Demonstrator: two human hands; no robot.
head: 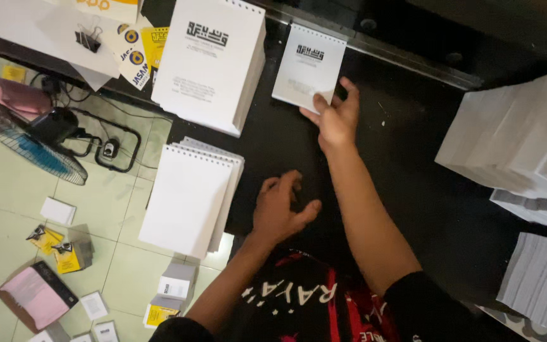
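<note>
Notepad (307, 65) is the landmark, a small white spiral-bound one lying flat on the black tabletop (406, 158), its wire binding on the far edge against a metal rail (381, 47). Long axis runs roughly away from the person, tipped a bit to one side.

Right hand (335, 117) is the nearer one by a lot: fingers spread and pressing on the near right corner of that notepad, so it's touching rather than gripping as far as I can tell. Left hand (280, 209) sits well short of the notepad, back toward the body, loosely curled with nothing in it, resting on the dark surface.

Left of the notepad, just beside it, there's a tall stack of the same printed pads (210, 60). Nearer the person than that, a stack of blank-faced spiral pads (188, 196) hangs over the table edge. Way off to the right of the notepad, piles of cut white paper (520, 139).
</note>
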